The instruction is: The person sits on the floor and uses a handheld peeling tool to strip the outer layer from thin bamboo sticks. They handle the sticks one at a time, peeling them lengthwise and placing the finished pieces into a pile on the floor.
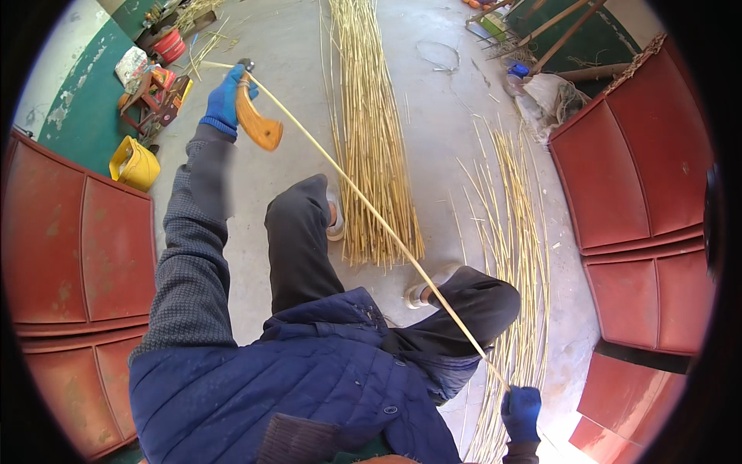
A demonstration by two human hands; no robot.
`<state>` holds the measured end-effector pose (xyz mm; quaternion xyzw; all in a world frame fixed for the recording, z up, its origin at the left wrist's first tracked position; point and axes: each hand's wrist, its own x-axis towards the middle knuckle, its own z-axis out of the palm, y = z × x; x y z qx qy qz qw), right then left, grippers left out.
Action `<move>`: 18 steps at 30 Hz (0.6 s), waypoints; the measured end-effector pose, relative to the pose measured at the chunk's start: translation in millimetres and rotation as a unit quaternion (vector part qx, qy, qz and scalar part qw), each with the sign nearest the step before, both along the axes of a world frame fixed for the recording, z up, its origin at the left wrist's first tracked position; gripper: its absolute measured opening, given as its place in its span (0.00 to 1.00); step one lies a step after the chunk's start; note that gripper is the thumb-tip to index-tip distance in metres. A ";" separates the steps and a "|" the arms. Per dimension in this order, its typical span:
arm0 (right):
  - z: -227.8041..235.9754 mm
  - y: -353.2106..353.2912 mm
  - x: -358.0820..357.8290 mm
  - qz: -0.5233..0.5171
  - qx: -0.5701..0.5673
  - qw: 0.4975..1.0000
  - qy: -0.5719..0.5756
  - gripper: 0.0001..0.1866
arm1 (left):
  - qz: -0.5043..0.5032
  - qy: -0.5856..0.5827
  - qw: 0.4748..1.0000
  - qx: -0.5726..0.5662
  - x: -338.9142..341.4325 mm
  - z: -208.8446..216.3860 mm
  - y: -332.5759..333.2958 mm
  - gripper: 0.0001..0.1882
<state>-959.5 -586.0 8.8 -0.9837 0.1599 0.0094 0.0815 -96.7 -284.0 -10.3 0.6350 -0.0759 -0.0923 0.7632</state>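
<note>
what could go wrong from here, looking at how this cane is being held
The cane spans from the left hand to the right hand; if pushed inward, it might bow or snap over the legs.

The left hand also has the wooden-handled tool right by the cane. If its dark end is sharp, which I can't tell, a slip might cut the glove.

The left shoe is close beside the bundle, so a shifted foot might scatter it.

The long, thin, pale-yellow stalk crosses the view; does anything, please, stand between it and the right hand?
Nothing visible does, apart from the blue glove: the right hand inside it grips the lower end of the pale-yellow stalk.
</note>
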 end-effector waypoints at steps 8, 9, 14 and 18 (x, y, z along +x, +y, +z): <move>-9.6 -21.9 -160.5 -0.245 -0.138 0.948 0.148 0.05 | -0.086 0.006 0.994 -0.071 106.7 -4.0 104.6 0.16; -8.6 -24.1 -165.9 -0.223 -0.153 0.956 0.113 0.05 | -0.066 -0.008 0.996 -0.057 114.5 -5.0 119.7 0.16; -28.7 -41.5 -137.0 -0.245 -0.175 0.949 0.095 0.06 | -0.223 -0.036 0.974 -0.032 105.6 -39.1 104.9 0.22; -70.6 -59.9 -85.4 -0.166 -0.288 0.940 0.078 0.06 | -0.284 0.082 0.955 -0.008 24.9 -79.2 -4.3 0.23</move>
